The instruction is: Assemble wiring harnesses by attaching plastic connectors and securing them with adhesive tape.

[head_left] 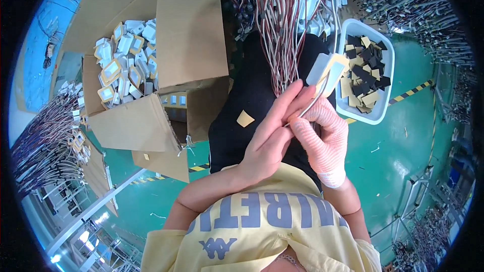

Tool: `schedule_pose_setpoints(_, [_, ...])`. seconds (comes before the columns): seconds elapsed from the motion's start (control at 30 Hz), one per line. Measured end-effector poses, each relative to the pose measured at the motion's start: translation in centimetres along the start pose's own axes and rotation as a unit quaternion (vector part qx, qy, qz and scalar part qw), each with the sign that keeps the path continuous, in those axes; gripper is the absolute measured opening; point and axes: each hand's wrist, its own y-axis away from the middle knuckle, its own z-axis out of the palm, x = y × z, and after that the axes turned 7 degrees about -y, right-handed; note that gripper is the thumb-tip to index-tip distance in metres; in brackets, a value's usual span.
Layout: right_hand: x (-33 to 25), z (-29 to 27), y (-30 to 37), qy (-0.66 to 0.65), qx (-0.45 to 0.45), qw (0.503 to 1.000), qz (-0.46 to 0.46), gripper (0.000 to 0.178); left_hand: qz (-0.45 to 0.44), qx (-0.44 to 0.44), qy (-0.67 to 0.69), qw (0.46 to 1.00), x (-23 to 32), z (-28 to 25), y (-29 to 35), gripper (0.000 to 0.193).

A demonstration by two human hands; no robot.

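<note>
My left hand (269, 143) is bare, its thumb and fingers closed around a thin grey-white cable (307, 107) in front of my lap. My right hand (322, 138), in a pale pinkish knit glove, pinches the same cable from the other side. Just beyond the fingers is a white plastic housing (316, 69) with a yellow-cream rim, tilted; its lower end meets my fingers, and the cable passes across it. How firmly the fingers bear on the housing is hidden. Beyond it, a thick bundle of red, white and grey cables (280, 25) hangs over my dark trousers.
At the left stands an open cardboard box (126, 126) heaped with white housings (123, 60). A white tub (375, 116) at the right holds black and tan pads. One tan pad (245, 118) lies on my trousers. More cable bundles (43, 141) line both sides above a green floor (373, 171).
</note>
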Motion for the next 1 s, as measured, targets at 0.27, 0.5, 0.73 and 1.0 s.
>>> schedule_pose_setpoints(0.27, [0.4, -2.3, -0.8, -0.196, 0.075, 0.969, 0.127, 0.020, -0.065, -0.014, 0.089, 0.994, 2.0, -0.8, 1.0, 0.075])
schedule_pose_setpoints(0.5, [0.1, -2.5, -0.8, -0.246, 0.030, 0.950, 0.188, 0.019, -0.087, -0.103, 0.038, 0.990, 2.6, -3.0, 0.5, 0.066])
schedule_pose_setpoints(0.73, [0.5, -1.8, -0.3, -0.127, 0.048, 0.984, 0.114, 0.011, 0.149, 0.064, -0.603, 0.781, 2.7, -0.5, -0.4, 0.029])
schedule_pose_setpoints(1.0, [0.3, -5.1, -2.7, -0.233, -0.104, 0.952, 0.172, 0.012, -0.140, -0.007, -0.173, 0.975, 2.2, -1.7, -1.0, 0.008])
